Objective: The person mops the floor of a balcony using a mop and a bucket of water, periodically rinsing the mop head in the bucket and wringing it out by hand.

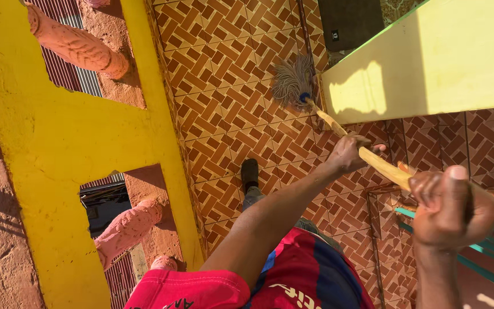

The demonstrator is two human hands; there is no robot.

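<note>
Both hands' grip on mop handle (373, 160), mop head (293, 83) on tiled floor (224, 114)

Hard, warm sunlight floods the scene, and colours run saturated. The glossy yellow concrete railing (70, 143) glows bright from nine to seven o'clock, nearly glaring. At two o'clock the pale yellow-green wall (430, 63) carries a broad soft shadow with one sunlit patch inside it. The brown patterned floor tiles (224, 97) lie evenly lit and sharp. The right hand (453, 209), close to the lens at four o'clock, looks oversized and slightly soft. Straight edges lean and spread toward the frame borders.
</note>
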